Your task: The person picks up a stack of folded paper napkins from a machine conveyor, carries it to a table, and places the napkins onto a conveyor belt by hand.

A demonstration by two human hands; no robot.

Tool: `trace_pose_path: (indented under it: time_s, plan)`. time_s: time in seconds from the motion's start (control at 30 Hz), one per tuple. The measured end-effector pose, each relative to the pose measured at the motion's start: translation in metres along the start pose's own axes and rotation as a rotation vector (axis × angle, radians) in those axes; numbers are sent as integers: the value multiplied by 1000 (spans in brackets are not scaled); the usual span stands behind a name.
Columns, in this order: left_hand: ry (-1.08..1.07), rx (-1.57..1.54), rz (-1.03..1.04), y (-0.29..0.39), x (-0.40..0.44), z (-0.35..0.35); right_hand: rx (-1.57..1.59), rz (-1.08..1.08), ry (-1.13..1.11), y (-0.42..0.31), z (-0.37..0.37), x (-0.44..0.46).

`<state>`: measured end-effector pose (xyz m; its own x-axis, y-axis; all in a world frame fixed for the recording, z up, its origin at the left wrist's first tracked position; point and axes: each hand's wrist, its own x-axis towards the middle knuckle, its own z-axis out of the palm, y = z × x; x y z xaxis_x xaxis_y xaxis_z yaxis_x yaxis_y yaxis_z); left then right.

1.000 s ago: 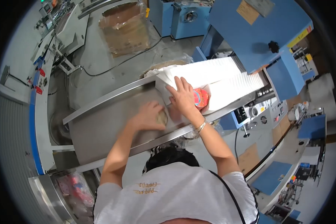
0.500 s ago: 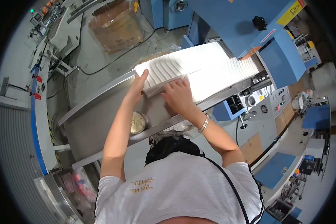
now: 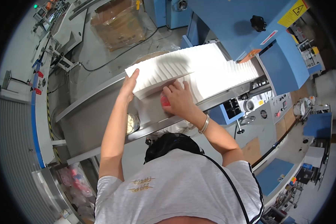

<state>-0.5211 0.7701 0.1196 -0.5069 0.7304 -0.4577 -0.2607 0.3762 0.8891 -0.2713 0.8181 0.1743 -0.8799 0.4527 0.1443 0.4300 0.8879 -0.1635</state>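
Note:
A long row of white, thin folded sheets (image 3: 158, 74), packed on edge, lies across a metal tray (image 3: 100, 108). My left hand (image 3: 130, 84) grips the row's left end, thumb on its near face; the other fingers are mostly hidden. A second white row (image 3: 220, 80) lies on the near right. By its left end, my right hand (image 3: 180, 98) is curled, fingertips against the white sheets. A small red thing (image 3: 164, 99) shows between its thumb and fingers; its kind cannot be made out. Near my left forearm stands a round clear container (image 3: 132, 123) with pale contents.
A blue machine (image 3: 227, 26) with a black knob (image 3: 258, 23) rises at the tray's far right end. A cardboard box (image 3: 119, 26) lined with plastic stands on the floor beyond. The tray's metal rail (image 3: 153, 130) runs close to my body.
My left hand and the left end of the white row have shifted a little left. The red thing now shows at my right hand, whose fingers have moved slightly.

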Motion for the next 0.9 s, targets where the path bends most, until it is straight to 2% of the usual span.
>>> trace_pose_path:
  time_s: [0.03,0.13,0.23,0.27,0.3,0.37,0.4,0.47,0.67,0.77,0.9]
  plan:
    - [-1,-20,14,2,-2,2,6,-43,4,3,-3,-2]
    - [0,-52,44,7,-8,6,240,-178,297,20,-24,-7]
    - [5,-50,84,19,-22,14,270,-80,389,72,-27,-1]
    - [4,-12,90,17,-19,16,239,45,351,91,-29,1]
    - [5,27,97,13,-15,16,105,85,437,110,-30,2]
    - [28,91,95,26,-35,33,-45,276,328,138,-46,6]
    - [19,66,110,22,-33,33,-49,337,352,149,-48,10]
    - [9,21,135,8,-26,32,-88,370,461,181,-35,24]
    - [12,-37,123,11,-33,25,-194,681,331,214,-9,74]
    - [27,-39,135,10,-34,23,-191,729,320,208,-15,82]
    - [31,-52,133,7,-33,21,-235,667,303,211,-16,84]
